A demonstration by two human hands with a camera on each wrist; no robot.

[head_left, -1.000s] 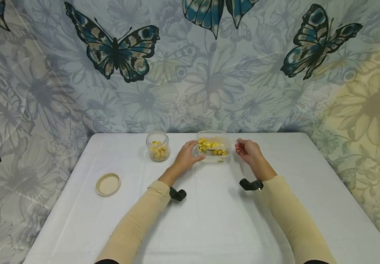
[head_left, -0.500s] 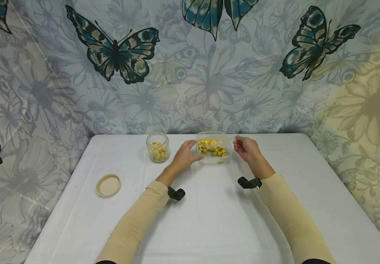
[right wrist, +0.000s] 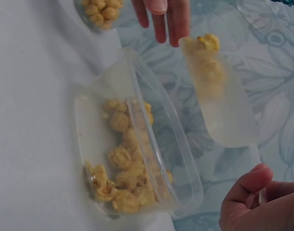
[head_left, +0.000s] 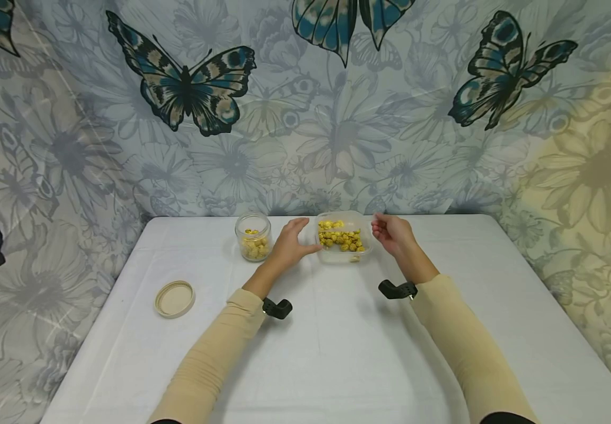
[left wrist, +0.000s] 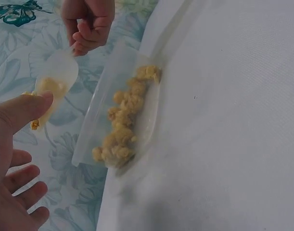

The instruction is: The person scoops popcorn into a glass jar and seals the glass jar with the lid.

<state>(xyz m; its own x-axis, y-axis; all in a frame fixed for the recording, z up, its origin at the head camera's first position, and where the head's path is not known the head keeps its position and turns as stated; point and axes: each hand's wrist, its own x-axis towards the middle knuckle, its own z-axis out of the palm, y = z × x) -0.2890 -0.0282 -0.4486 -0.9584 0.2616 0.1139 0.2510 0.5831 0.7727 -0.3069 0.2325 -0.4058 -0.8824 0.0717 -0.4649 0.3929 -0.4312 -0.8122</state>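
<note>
The right hand (head_left: 395, 237) held a translucent scoop (right wrist: 228, 122) by its thin handle (right wrist: 254, 155), the fingers curled in closely around it. Popcorn (right wrist: 208, 72) lay in the scoop, with one bright yellow piece showing past its edge near the tip. The left hand (head_left: 286, 247) held nothing; its fingers were spread, the thumb standing well apart from the others. In the left wrist view that thumb overlapped the scoop, but whether the two touched could not be told. From the head view the scoop was hard to make out.

The tub (head_left: 332, 257) stood on the white tabletop (head_left: 326, 353) near its back edge, between the hands, with more popcorn heaped inside. A glass jar (head_left: 254, 223), partly filled with popcorn, stood upright just beside the left hand, on the side away from the tub. Farther left and nearer the person, a round lid (head_left: 175, 299) lay flat. A black camera (head_left: 277, 308) sat at the left cuff. Behind the tabletop, flowers and butterflies covered the wall (head_left: 347, 147).
</note>
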